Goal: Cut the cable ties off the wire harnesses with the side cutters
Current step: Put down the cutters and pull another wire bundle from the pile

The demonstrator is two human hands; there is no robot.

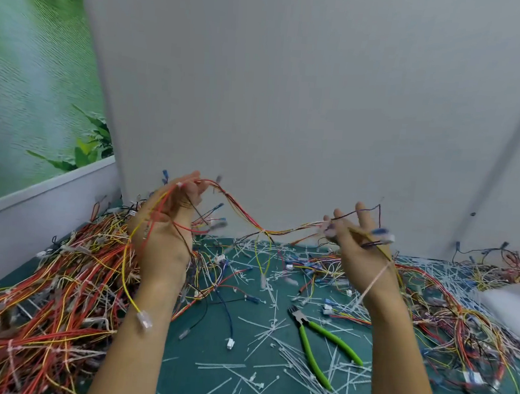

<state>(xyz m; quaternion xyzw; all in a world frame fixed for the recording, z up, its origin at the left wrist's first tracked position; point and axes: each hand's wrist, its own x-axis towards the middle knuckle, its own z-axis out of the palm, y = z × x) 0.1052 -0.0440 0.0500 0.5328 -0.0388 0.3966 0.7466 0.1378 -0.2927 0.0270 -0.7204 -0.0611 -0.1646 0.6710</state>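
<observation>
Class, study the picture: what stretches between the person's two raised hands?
In the head view, a red and yellow wire harness sags from left hand to right hand, bound mid-span by a white cable tie, above the mat.

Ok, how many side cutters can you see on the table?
1. The side cutters lie on the green mat, right of centre; more could be hidden under the wire piles.

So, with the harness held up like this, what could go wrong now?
1. The left hand and right hand both hold the harness while the side cutters lie on the mat. Freeing one hand to fetch them may let it sag into the clutter.
2. The dangling yellow wire could snag in the pile of harnesses below.
</observation>
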